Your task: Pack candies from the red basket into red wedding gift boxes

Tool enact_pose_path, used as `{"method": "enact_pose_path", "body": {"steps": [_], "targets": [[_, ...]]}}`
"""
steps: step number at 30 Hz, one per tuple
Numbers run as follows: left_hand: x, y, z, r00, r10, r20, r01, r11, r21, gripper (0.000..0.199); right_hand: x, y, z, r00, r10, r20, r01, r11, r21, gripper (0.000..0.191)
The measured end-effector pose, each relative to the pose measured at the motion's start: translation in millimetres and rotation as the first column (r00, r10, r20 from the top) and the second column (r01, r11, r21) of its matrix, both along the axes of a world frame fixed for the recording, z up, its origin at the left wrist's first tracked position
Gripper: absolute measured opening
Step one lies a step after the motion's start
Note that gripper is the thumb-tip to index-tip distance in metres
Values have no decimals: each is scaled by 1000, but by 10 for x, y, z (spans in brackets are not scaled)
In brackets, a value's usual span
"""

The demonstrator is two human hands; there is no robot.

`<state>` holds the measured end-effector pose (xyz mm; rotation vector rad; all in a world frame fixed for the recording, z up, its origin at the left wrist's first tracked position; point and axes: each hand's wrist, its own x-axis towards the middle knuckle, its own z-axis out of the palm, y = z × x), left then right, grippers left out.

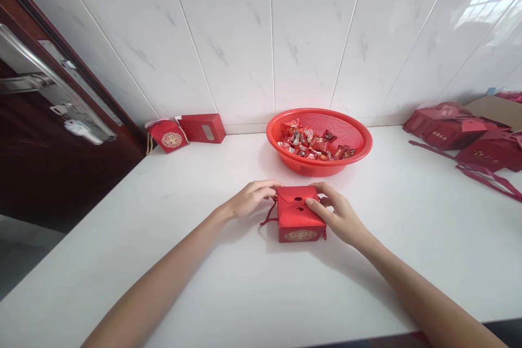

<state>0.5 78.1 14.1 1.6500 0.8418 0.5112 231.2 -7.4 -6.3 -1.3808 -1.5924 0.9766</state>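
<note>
A small red gift box sits on the white table in front of me. Two dark holes show in its folded top, and a gold pattern marks its front. My right hand grips the right side, thumb on the top and fingers bent behind the edge. At the back left corner, my left hand has its fingers curled against the box, their tips partly hidden. A twisted red cord hangs out on the left side below that hand, and a short end shows at the right.
Behind the box stands a red plastic basket with wrapped candies. A red pouch-like box and a red carton are at the back left. Several red boxes and ribbons lie at right. The tiled wall bounds the table.
</note>
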Motion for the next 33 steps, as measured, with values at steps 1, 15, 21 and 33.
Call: {"method": "enact_pose_path", "body": {"steps": [1,15,21,33], "targets": [[-10,2,13,1000,-16,-16,16,1000,7,33,-3,-2,4,1000,4,2,-4,1000,2,42],[-118,-33,262,992,103,-76,-107,993,-41,23,18,3,1,1000,2,-18,-2,1000,-21,40],[-119,-53,440,919,248,307,-203,964,-171,5,22,6,-2,1000,0,-21,0,1000,-17,37],[-29,-258,439,942,49,332,-9,993,-119,28,158,20,164,957,-122,-263,146,986,76,43]]}}
